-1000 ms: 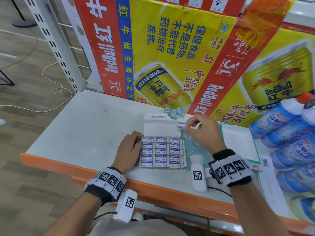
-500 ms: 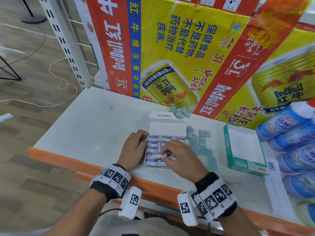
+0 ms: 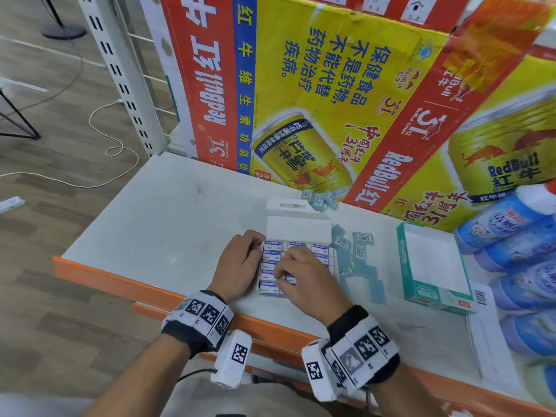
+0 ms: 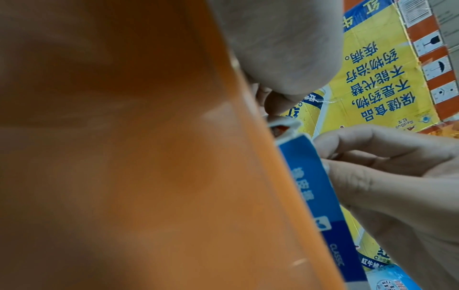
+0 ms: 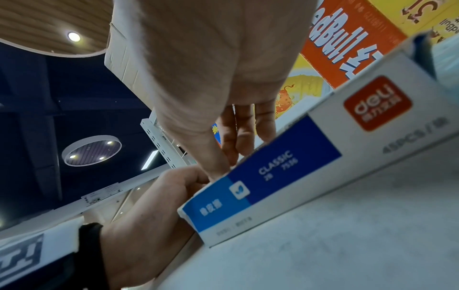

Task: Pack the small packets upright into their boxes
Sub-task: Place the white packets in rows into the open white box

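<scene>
A white and blue box (image 3: 326, 254) lies open on the shelf, its lid (image 3: 298, 230) folded back, with rows of small packets (image 3: 272, 245) standing inside. My left hand (image 3: 255, 245) grips the box's left wall. My right hand (image 3: 281, 273) hovers over the near rows with fingertips curled down, pinching a small packet that is mostly hidden. The right wrist view has those fingers (image 5: 236, 141) dipping behind the box wall (image 5: 273, 172), with the left hand (image 5: 161, 196) at the box's end. Loose packets (image 3: 358, 251) lie to the right, and more (image 3: 320, 200) lie behind the lid.
A second, teal box (image 3: 433, 266) lies open to the right. Blue bottles (image 3: 511, 236) are piled at the far right beside a barcoded sheet (image 3: 481, 311). Red Bull cartons (image 3: 331, 100) wall off the back. The shelf's orange edge (image 3: 150, 290) runs along the front.
My right hand carried a packet from beside the lid down to the box's near rows and now has its fingertips in the box. The left hand stayed on the box.
</scene>
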Available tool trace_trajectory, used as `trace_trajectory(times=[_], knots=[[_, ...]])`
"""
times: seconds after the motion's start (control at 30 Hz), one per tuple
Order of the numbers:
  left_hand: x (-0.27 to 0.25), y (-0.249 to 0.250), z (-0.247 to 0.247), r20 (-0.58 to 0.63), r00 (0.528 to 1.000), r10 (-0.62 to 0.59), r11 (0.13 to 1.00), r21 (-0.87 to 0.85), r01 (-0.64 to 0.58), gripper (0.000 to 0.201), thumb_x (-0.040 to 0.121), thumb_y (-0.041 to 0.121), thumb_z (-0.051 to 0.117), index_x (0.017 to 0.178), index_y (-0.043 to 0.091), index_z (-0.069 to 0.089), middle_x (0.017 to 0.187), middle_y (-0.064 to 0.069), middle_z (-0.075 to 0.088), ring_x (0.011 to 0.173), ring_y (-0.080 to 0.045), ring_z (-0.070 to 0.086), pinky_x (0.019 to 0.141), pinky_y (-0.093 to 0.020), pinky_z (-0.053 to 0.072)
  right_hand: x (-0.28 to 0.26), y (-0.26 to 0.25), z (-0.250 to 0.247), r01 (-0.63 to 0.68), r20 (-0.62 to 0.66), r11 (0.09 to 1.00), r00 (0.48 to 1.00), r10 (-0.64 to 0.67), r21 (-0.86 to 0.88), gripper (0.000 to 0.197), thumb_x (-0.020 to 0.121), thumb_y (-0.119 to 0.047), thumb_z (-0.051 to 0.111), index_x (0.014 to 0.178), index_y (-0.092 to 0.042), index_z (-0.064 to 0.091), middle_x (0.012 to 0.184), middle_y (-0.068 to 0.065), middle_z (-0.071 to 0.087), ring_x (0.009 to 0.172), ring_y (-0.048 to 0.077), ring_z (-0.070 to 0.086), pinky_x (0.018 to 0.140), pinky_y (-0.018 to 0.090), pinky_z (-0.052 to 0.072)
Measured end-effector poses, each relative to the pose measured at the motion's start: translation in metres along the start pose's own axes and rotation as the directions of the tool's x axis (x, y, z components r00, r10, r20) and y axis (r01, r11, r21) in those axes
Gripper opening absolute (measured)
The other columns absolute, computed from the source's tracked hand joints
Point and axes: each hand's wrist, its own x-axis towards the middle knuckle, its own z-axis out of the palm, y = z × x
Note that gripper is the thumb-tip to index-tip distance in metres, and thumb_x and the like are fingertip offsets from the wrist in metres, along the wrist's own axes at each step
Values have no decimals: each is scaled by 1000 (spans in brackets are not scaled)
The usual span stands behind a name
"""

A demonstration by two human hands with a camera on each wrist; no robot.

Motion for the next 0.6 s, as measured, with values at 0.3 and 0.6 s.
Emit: trace_trajectory(times=[0.3, 0.6], knots=[[0, 0, 0, 2, 1000, 8, 1000, 4, -8, 23, 81, 25, 39, 95, 22, 57, 86, 9, 61, 84, -8, 52, 70, -16, 37, 6, 5, -15, -19, 54, 998, 998, 15, 65, 16, 90, -21, 58, 97, -14, 71, 90, -1, 53, 94, 10, 44, 81, 22, 39], [-1, -1, 0, 11, 1000, 12, 1000, 19, -12, 20, 82, 27, 39, 94, 26, 56, 87, 9, 60, 84, -5, 53, 70, -19, 38, 48, 65, -64, -286, -100, 958, 954, 283, -16, 34, 94, -10, 44, 126, -17, 53, 120, 0, 56, 112, 15, 44, 99, 28, 36]])
